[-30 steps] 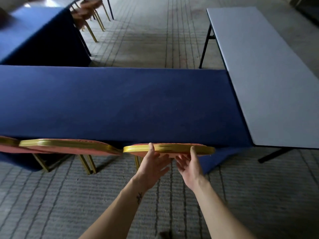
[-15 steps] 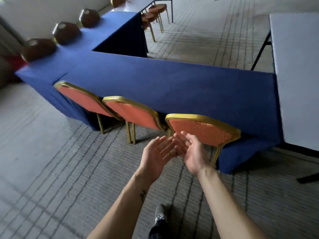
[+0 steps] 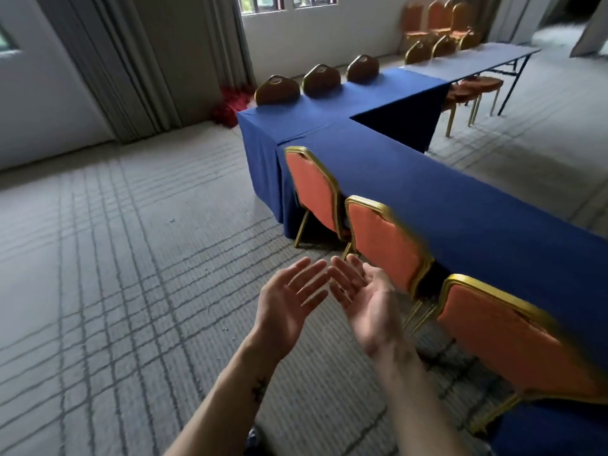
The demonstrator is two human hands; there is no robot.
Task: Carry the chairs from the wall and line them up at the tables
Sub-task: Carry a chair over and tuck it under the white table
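Both hands, left hand [image 3: 289,299] and right hand [image 3: 365,302], have left the nearest chair [image 3: 513,340] and hang open and empty, so 3 chairs now line the blue table [image 3: 460,205], suggesting another fetch.

Soft daylight from windows [image 3: 289,1] at top; room fairly dim, low contrast. Panes partly washed out. Curtain [image 3: 131,60] grey, flat. Faint soft shadows under chairs [image 3: 316,192] on carpet [image 3: 115,258]. Motion blur heaviest at right: nearest chair [image 3: 513,340] frame smeared, right hand [image 3: 368,304] soft, left hand [image 3: 289,301] somewhat sharper. Far chairs [image 3: 441,18] by back wall hazy. Wide-angle bend: blue table [image 3: 460,209] edge and carpet lines curve toward borders.
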